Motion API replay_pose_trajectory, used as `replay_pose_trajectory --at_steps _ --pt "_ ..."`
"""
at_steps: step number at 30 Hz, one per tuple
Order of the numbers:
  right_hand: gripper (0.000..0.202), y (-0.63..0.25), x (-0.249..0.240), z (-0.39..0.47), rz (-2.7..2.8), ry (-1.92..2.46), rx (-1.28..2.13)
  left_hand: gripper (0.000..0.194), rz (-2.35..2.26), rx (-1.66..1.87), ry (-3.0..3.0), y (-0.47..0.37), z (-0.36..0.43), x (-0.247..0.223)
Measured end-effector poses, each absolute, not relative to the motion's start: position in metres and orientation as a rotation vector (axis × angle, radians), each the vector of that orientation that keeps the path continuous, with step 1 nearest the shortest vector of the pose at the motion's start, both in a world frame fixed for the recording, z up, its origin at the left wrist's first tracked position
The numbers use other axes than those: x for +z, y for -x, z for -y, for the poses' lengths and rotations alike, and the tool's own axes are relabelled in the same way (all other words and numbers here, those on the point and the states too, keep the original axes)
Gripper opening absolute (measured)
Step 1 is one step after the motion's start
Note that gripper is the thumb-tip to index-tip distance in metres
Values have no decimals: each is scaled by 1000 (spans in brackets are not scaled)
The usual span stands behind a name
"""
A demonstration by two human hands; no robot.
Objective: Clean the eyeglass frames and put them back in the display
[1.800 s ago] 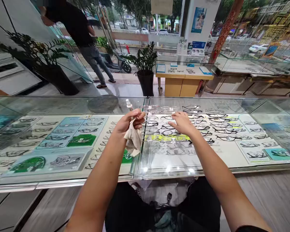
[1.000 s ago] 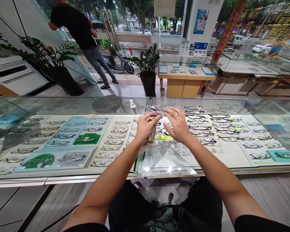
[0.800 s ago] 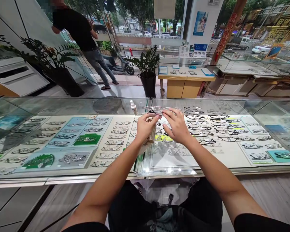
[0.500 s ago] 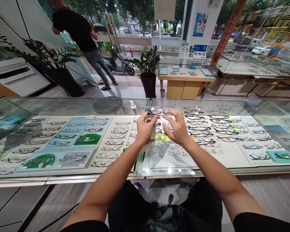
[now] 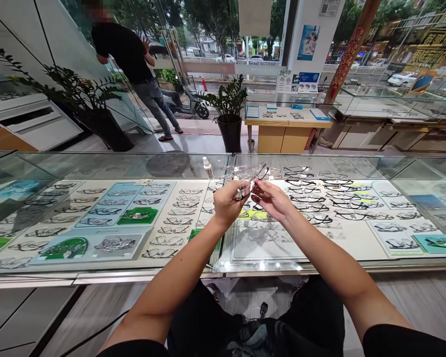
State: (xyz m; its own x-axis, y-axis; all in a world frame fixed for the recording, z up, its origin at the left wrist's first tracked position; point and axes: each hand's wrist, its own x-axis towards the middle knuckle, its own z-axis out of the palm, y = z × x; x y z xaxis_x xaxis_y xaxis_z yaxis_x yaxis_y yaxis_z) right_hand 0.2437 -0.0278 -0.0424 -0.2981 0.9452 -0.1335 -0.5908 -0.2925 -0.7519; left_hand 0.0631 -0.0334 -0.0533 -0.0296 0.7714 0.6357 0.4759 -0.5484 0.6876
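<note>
Nearest, the left hand [image 5: 226,202] and right hand [image 5: 273,199] met above the glass counter [image 5: 107,270], both pinching one clear pair of glasses [image 5: 251,179] tilted between them. The left fingers were curled tight at one lens; whether a cloth lay under them could not be told. Just beyond stood a small spray bottle [image 5: 208,168] on the glass. Farther off rose a potted plant [image 5: 227,113], and a person [image 5: 137,64] stood by the doors.

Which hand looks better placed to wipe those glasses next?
Probably the left hand: it seems to have the cloth tucked in its palm, though that is mostly hidden, and its fingers pinch the glasses. The right hand grips the frame bare, suited to steadying it above the glass counter.
</note>
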Motion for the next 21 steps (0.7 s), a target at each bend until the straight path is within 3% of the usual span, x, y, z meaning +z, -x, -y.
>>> replay_pose_trajectory --at_steps 9,14,21 --pt "42 -254 -32 23 787 688 1652 27 -1179 1432 -2014 -66 35 -45" --pt "39 -269 -23 20 1103 737 1568 38 -1092 1308 -1631 -66 30 -32" --pt "37 -270 -23 19 1280 795 1504 43 -970 1184 -1537 -58 19 -30"
